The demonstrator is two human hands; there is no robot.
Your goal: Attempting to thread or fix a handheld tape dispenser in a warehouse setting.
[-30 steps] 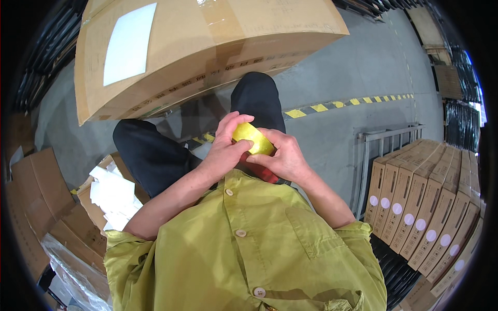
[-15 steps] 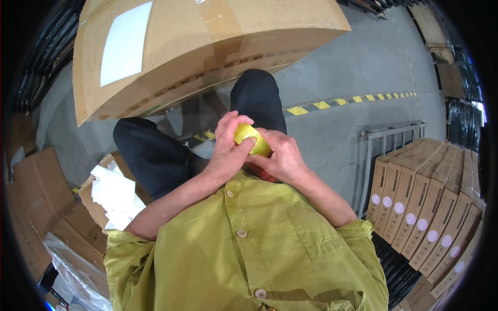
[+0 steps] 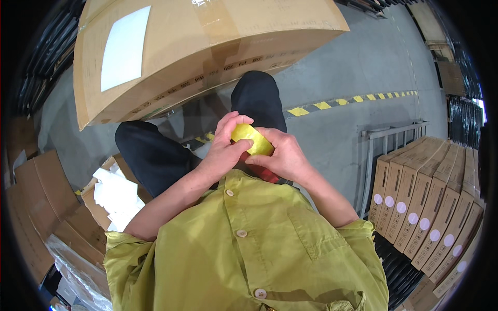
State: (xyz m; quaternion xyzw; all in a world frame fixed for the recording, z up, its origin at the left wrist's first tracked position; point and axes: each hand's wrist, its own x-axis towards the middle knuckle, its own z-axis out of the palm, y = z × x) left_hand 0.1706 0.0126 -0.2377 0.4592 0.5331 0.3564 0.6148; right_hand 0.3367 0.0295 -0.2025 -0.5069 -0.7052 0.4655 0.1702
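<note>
Between both hands, above my lap, is a shiny yellow roll of tape (image 3: 255, 140). My left hand (image 3: 226, 147) is closed on its left side, with the fingers over the far edge and the thumb pressed on the near face. At the right end my right hand (image 3: 283, 154) grips the same roll, its thumb and fingers bent round it. The roll's core is hidden. Just below the hands, a red thing (image 3: 265, 174) shows in part; its kind cannot be made out.
A large taped carton (image 3: 207, 57) with a white sheet (image 3: 126, 49) stands ahead. To the left an open box (image 3: 96, 199) holds white paper scraps (image 3: 116, 194), beside brown cardboard (image 3: 49, 181). Several narrow cartons (image 3: 423, 197) stand in a row at right, by a metal rack (image 3: 369, 155).
The yellow roll has turned slightly in my hands, showing more of its face. Both hands keep their hold and have shifted only a little.
</note>
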